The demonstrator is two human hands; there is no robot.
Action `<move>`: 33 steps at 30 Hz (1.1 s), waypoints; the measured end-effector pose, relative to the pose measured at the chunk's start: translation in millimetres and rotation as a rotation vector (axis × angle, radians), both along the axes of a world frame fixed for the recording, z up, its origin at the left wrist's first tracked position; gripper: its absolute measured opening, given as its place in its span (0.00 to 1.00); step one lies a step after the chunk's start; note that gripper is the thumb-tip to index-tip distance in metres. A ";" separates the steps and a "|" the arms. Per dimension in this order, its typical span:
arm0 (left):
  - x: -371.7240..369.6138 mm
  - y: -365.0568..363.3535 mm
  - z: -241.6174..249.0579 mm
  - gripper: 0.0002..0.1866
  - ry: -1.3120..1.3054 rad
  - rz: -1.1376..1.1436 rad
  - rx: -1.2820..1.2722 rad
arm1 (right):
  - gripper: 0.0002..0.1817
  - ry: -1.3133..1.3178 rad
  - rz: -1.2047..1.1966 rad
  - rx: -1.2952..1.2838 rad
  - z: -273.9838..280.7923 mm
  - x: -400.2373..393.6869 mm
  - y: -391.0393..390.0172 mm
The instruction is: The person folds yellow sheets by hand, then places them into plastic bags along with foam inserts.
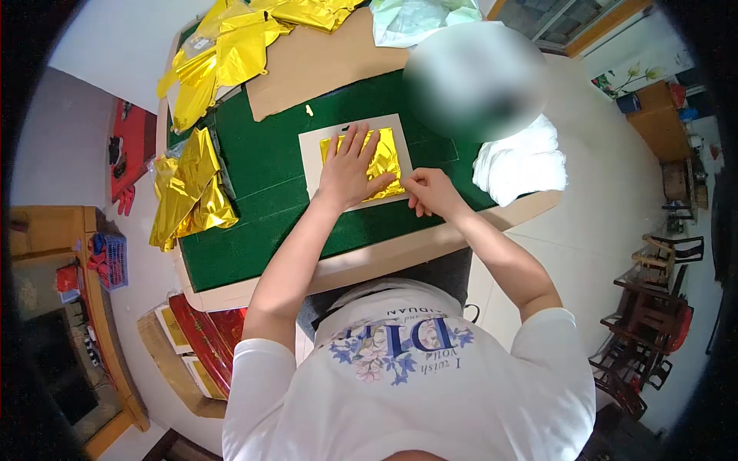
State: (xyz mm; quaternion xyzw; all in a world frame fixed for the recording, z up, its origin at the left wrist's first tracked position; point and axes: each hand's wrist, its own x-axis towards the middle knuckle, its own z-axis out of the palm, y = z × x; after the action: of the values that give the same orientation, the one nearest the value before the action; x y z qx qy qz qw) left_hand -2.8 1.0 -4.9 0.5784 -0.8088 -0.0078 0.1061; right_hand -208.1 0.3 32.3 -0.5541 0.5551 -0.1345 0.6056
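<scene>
A green-topped bench [254, 203] fills the middle of the view, with a sheet of brown cardboard [315, 65] lying along its far edge. A heap of shiny gold foil pieces [234, 58] covers the far left corner and overlaps the cardboard. Nearer the near edge than the far one, about midway between the sides, lies a pale card [311, 165]. A crumpled gold foil bundle [188, 188] sits at the left edge, and a white stack [523, 163] rests by the near right corner. On the card lies a gold foil sheet [387, 160], its surface wrinkled. The left hand [350, 169] is flat upon the sheet, fingers spread and grasping nothing. The right hand [430, 190] has its fingers curled at the sheet's near right corner; whether it pinches the foil, I cannot tell. A small light scrap [310, 111] lies on the green top beside the cardboard
</scene>
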 end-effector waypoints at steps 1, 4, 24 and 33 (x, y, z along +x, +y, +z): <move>0.2 0.1 -0.4 0.45 0.002 0.002 0.001 | 0.12 -0.017 -0.025 0.036 -1.0 1.0 0.1; 0.2 0.6 -0.9 0.45 -0.008 0.006 0.006 | 0.11 -0.020 -0.006 -0.009 -9.9 1.1 0.2; 7.2 2.8 -1.5 0.43 -0.052 -0.097 -0.054 | 0.33 0.072 0.097 -1.074 -23.0 91.5 10.2; 7.0 -1.6 -9.4 0.46 0.042 -0.088 -0.015 | 0.36 0.296 0.029 -1.040 -53.3 97.9 -5.4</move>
State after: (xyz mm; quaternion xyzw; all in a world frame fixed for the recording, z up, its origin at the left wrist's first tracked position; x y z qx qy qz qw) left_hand 4.2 -0.6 -14.3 0.5411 -0.8311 -0.0183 0.1270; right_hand -110.2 -5.2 -21.0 -0.8013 0.4871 -0.3038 0.1682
